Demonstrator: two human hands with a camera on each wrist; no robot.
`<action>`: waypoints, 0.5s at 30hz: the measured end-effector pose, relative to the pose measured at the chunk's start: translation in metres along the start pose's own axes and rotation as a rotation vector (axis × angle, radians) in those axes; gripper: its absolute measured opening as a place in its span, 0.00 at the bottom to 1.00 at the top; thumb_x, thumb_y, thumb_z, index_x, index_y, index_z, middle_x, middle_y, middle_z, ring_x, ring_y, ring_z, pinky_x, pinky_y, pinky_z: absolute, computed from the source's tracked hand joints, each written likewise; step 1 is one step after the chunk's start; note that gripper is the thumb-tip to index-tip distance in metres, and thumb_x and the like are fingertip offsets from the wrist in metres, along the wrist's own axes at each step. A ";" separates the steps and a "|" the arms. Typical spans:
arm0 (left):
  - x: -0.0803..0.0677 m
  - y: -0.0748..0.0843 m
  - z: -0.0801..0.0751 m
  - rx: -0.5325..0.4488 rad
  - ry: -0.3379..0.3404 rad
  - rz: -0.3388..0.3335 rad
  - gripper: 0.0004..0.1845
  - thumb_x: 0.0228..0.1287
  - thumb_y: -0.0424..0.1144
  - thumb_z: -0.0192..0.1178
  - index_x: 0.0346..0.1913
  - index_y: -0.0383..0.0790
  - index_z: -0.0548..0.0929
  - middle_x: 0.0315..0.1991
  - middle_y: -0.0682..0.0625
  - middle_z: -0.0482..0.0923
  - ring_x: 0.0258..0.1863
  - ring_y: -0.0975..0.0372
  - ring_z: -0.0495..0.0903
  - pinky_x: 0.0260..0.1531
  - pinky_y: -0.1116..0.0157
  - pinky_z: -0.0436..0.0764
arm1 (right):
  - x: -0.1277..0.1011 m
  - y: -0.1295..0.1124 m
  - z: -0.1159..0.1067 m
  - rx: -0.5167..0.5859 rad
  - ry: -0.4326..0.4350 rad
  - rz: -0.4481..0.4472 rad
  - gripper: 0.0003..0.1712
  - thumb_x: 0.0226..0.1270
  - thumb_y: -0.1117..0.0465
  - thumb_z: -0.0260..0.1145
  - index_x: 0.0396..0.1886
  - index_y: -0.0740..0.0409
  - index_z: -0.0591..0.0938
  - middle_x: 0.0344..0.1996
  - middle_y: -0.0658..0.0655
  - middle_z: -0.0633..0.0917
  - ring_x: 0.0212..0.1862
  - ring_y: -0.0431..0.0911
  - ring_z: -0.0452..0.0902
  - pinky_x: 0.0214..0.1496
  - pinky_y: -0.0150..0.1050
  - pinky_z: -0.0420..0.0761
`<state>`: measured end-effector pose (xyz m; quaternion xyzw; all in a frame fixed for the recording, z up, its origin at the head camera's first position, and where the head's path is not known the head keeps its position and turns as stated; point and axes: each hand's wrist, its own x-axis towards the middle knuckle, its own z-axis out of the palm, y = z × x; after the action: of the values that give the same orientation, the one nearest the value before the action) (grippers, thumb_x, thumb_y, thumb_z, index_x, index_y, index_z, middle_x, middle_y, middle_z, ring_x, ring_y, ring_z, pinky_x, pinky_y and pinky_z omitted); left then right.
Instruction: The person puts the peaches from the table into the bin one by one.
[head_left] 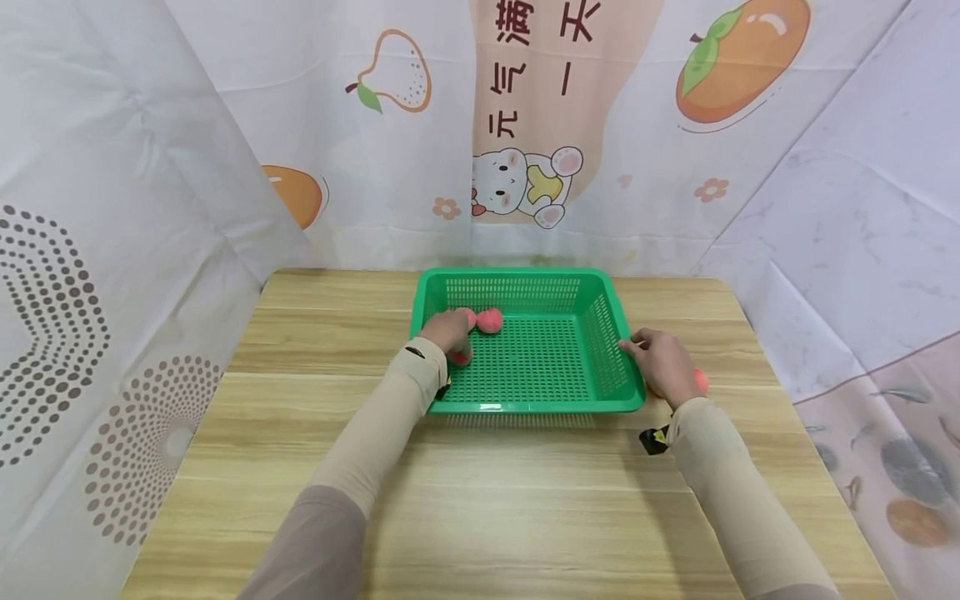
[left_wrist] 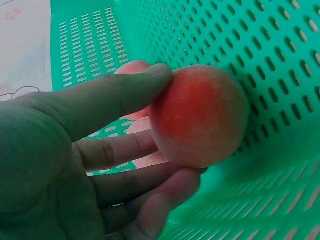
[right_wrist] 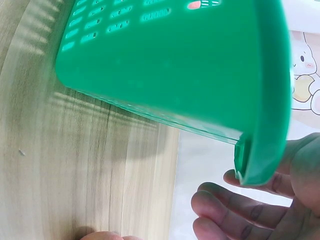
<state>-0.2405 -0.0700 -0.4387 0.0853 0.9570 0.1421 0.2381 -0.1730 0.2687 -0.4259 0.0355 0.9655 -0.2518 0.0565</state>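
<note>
Left hand (head_left: 448, 332) reaching into the green basket (head_left: 611, 342) at its left wall, pinching a peach (left_wrist: 199, 116) between thumb and fingertips, peach hovering just above the perforated floor. Sitting further back near the basket's far left corner: two more peaches (head_left: 489, 320), one partly hidden behind the hand. Right hand (head_left: 663, 364) resting against the basket's right rim, fingers loosely extended under the lip in the right wrist view, not clearly curled round it. Showing just beyond that hand on the wooden table (head_left: 525, 500): another peach (head_left: 701, 380), mostly covered. Risks, judged: pinch being shallow, on fingertips only, so peach possibly slipping and rolling across the smooth floor into the pair behind; left wall lying close to the knuckles, so a lift straight out possibly clipping the rim and tilting the light basket; right hand nudging the rim outward possibly knocking the hidden peach toward the table's right edge, lying near. Room: basket middle and right half open; bare table in front of the basket wide; curtain walls closing in left, right and behind.
</note>
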 end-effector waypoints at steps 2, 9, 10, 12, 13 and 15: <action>0.000 0.000 0.001 0.007 0.010 0.000 0.16 0.56 0.38 0.70 0.46 0.36 0.84 0.52 0.41 0.79 0.36 0.55 0.72 0.39 0.62 0.75 | 0.000 0.000 0.000 -0.001 -0.002 0.003 0.24 0.74 0.50 0.59 0.51 0.68 0.81 0.46 0.71 0.84 0.37 0.54 0.78 0.38 0.45 0.77; 0.000 -0.001 0.000 0.006 0.031 -0.010 0.12 0.55 0.37 0.69 0.41 0.37 0.83 0.50 0.41 0.80 0.36 0.55 0.72 0.39 0.62 0.75 | -0.001 0.000 0.000 -0.005 -0.003 -0.001 0.24 0.74 0.51 0.58 0.51 0.69 0.81 0.46 0.72 0.84 0.37 0.54 0.78 0.38 0.45 0.77; 0.000 -0.001 -0.001 -0.005 0.029 -0.016 0.12 0.55 0.37 0.69 0.41 0.37 0.83 0.49 0.42 0.80 0.36 0.55 0.72 0.39 0.62 0.75 | 0.000 0.000 0.000 -0.005 -0.004 -0.003 0.24 0.74 0.51 0.58 0.51 0.69 0.81 0.46 0.72 0.84 0.37 0.54 0.78 0.38 0.46 0.77; 0.000 -0.001 -0.004 -0.019 0.037 -0.022 0.13 0.56 0.38 0.68 0.43 0.37 0.83 0.47 0.43 0.80 0.36 0.56 0.72 0.39 0.62 0.75 | 0.000 0.000 0.000 -0.005 -0.002 -0.009 0.24 0.74 0.51 0.58 0.51 0.69 0.80 0.47 0.72 0.83 0.38 0.55 0.79 0.39 0.47 0.77; 0.000 -0.001 -0.005 -0.025 0.038 -0.024 0.14 0.57 0.38 0.68 0.44 0.36 0.82 0.47 0.43 0.81 0.36 0.56 0.73 0.40 0.62 0.76 | 0.000 0.000 0.000 -0.004 -0.001 -0.010 0.24 0.74 0.51 0.58 0.51 0.69 0.80 0.47 0.72 0.83 0.38 0.56 0.79 0.39 0.47 0.77; 0.000 -0.001 -0.008 -0.030 0.049 -0.025 0.14 0.59 0.40 0.68 0.45 0.37 0.82 0.47 0.44 0.81 0.37 0.56 0.74 0.41 0.61 0.78 | 0.000 0.000 0.000 -0.003 -0.002 -0.011 0.24 0.74 0.51 0.58 0.52 0.69 0.80 0.47 0.73 0.83 0.39 0.56 0.79 0.39 0.47 0.77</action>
<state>-0.2441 -0.0726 -0.4318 0.0662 0.9613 0.1555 0.2178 -0.1729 0.2684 -0.4258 0.0300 0.9660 -0.2507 0.0561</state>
